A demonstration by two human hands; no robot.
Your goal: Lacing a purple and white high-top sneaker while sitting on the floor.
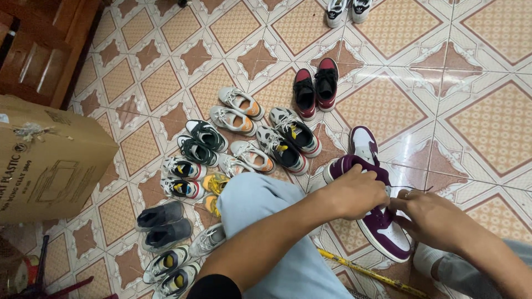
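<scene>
Both hands at the laces of a purple-and-white sneaker on a tiled floor.

From the left, a cardboard box (50, 160) lies beside paired sneakers (244, 138) set in rows, apparently for sorting. The left hand (354, 194) clamps the purple sneaker (382, 227), steadying its collar; the right hand (429, 216) pinches something thin at its tongue, seemingly a lace. Its mate (363, 144) waits just behind.
</scene>
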